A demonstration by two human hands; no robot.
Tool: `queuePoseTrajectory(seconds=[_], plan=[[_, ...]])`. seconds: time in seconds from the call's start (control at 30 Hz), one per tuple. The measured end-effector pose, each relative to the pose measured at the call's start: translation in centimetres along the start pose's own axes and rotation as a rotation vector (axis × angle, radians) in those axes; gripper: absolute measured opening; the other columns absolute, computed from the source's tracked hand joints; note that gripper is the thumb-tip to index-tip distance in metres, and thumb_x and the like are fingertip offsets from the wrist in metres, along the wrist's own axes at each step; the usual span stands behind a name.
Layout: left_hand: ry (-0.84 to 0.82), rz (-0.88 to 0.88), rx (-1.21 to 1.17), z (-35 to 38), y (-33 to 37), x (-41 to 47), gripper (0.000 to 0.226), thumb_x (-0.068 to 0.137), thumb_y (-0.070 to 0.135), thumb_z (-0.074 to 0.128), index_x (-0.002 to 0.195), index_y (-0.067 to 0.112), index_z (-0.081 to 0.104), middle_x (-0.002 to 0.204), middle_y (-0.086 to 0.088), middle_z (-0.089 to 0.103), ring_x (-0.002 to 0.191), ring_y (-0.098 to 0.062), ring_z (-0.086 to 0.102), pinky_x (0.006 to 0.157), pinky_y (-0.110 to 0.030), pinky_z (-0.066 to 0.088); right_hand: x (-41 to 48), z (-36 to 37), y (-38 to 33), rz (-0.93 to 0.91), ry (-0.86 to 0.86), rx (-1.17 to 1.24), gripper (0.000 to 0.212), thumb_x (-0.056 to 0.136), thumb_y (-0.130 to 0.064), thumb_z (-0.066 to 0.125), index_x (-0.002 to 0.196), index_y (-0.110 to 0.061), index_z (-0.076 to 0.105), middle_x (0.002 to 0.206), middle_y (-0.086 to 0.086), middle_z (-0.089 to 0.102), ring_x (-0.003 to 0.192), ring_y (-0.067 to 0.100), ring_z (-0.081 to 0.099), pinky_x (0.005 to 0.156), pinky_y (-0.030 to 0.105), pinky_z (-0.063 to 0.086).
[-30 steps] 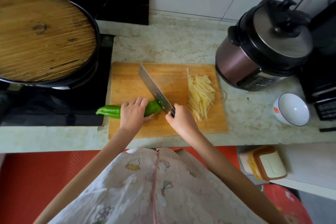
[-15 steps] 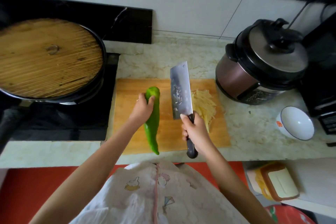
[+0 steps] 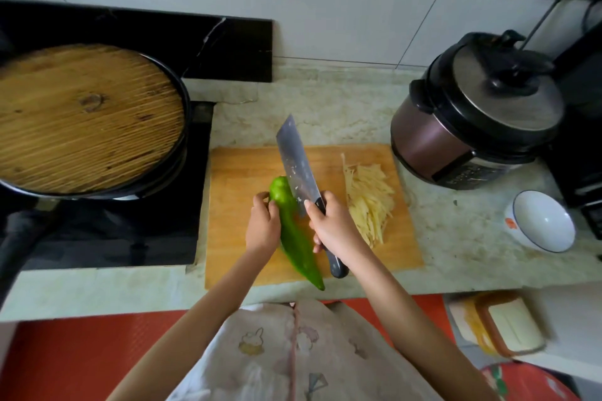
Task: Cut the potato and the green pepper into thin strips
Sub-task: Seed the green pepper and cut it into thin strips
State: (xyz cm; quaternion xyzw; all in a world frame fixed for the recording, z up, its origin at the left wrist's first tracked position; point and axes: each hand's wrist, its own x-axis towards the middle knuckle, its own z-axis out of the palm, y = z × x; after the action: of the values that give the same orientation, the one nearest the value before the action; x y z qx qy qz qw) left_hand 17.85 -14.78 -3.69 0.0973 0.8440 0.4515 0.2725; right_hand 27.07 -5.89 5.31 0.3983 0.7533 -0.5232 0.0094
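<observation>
A long green pepper lies lengthwise on the wooden cutting board, its tip reaching past the board's near edge. My left hand grips the pepper's left side near the thick far end. My right hand grips the black handle of a cleaver, whose blade points away and lies against the pepper's right side. A pile of pale potato strips rests on the right part of the board.
A black pan with a round wooden lid sits on the dark stove at left. A pressure cooker stands at the back right, with a white bowl in front of it. Below the counter edge sits a lidded container.
The pepper was turned from lying across the board to lying lengthwise. The cleaver lifted, then came down beside the pepper's right side. My left hand slid to the pepper's left flank.
</observation>
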Motion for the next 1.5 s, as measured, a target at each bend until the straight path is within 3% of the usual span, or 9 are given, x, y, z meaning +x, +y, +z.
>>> queuePoseTrajectory(seconds=[0.1,0.33,0.47,0.67,0.77,0.83,0.97,1.27,1.5], plan=[[0.107,0.037,0.073,-0.9,-0.4,0.1,0.039,0.101,0.024,0.041,0.138,0.011,0.038,0.136,-0.016,0.035,0.101,-0.035,0.056,0.078,-0.036,0.042,-0.2,-0.5,0.8,0.032,0.031,0.013,0.014,0.099,-0.032,0.045,0.098,-0.018,0.045,0.061,0.004,0.047,0.037,0.015,0.048,0.045,0.039,0.052],[-0.115,0.109,0.101,-1.7,-1.1,1.1,0.045,0.096,0.032,0.054,0.139,0.025,0.041,0.119,-0.012,0.042,0.078,-0.005,0.051,0.07,-0.046,0.059,-0.9,0.7,1.1,0.103,-0.047,0.09,0.015,0.099,-0.03,0.045,0.093,-0.017,0.042,0.062,0.001,0.044,0.039,0.012,0.046,0.046,0.035,0.051],[-0.075,0.109,0.1,-1.1,-1.5,1.1,0.037,0.1,0.029,0.042,0.137,0.024,0.04,0.122,-0.012,0.05,0.093,-0.019,0.051,0.078,-0.038,0.049,-1.0,1.7,0.4,0.137,-0.051,0.078,0.018,0.1,-0.033,0.043,0.091,-0.017,0.041,0.064,0.003,0.046,0.041,0.014,0.049,0.052,0.042,0.056],[0.051,0.215,0.169,-0.5,-1.0,1.7,0.035,0.098,0.024,0.044,0.133,0.02,0.043,0.135,-0.001,0.043,0.087,-0.027,0.061,0.063,-0.032,0.042,-1.2,1.0,-1.2,0.205,-0.09,-0.017,0.026,0.101,-0.036,0.037,0.105,-0.011,0.04,0.071,0.007,0.052,0.036,0.014,0.052,0.043,0.032,0.052],[0.044,0.35,0.19,-0.5,-0.9,2.0,0.038,0.095,0.022,0.04,0.132,0.021,0.046,0.134,0.003,0.046,0.086,-0.022,0.059,0.06,-0.028,0.036,-1.5,1.3,-1.5,0.203,-0.042,-0.042,0.039,0.101,-0.034,0.038,0.133,-0.012,0.034,0.069,0.007,0.055,0.036,0.017,0.052,0.038,0.03,0.047],[0.046,0.381,0.161,-0.6,-1.0,2.1,0.041,0.09,0.026,0.039,0.129,0.02,0.049,0.13,0.004,0.05,0.086,-0.021,0.059,0.061,-0.027,0.036,-1.7,1.6,-1.8,0.171,-0.007,-0.049,0.057,0.101,-0.028,0.04,0.15,-0.028,0.011,0.076,0.003,0.061,0.037,0.019,0.054,0.037,0.027,0.045],[0.067,0.431,0.167,-0.5,-1.8,2.5,0.039,0.089,0.028,0.04,0.123,0.015,0.053,0.126,0.003,0.053,0.085,-0.019,0.06,0.062,-0.027,0.037,-2.1,2.1,-3.2,0.121,-0.021,-0.143,0.072,0.101,-0.021,0.039,0.146,-0.051,-0.008,0.106,0.009,0.067,0.044,0.025,0.059,0.039,0.028,0.048],[0.114,0.525,0.196,-0.3,-2.8,3.1,0.037,0.09,0.033,0.035,0.109,0.009,0.056,0.12,-0.001,0.055,0.082,-0.016,0.059,0.056,-0.023,0.035,-0.6,2.6,-5.0,0.207,-0.011,-0.199,0.068,0.1,-0.018,0.033,0.147,-0.05,-0.006,0.09,0.009,0.067,0.042,0.021,0.056,0.037,0.025,0.045],[0.113,0.531,0.21,-0.3,-2.9,3.2,0.032,0.089,0.03,0.038,0.107,0.009,0.055,0.118,-0.004,0.055,0.077,-0.023,0.059,0.053,-0.024,0.034,0.6,3.0,-5.5,0.283,-0.004,-0.174,0.068,0.1,-0.017,0.035,0.147,-0.051,-0.002,0.102,0.011,0.066,0.036,0.017,0.053,0.037,0.026,0.046]])
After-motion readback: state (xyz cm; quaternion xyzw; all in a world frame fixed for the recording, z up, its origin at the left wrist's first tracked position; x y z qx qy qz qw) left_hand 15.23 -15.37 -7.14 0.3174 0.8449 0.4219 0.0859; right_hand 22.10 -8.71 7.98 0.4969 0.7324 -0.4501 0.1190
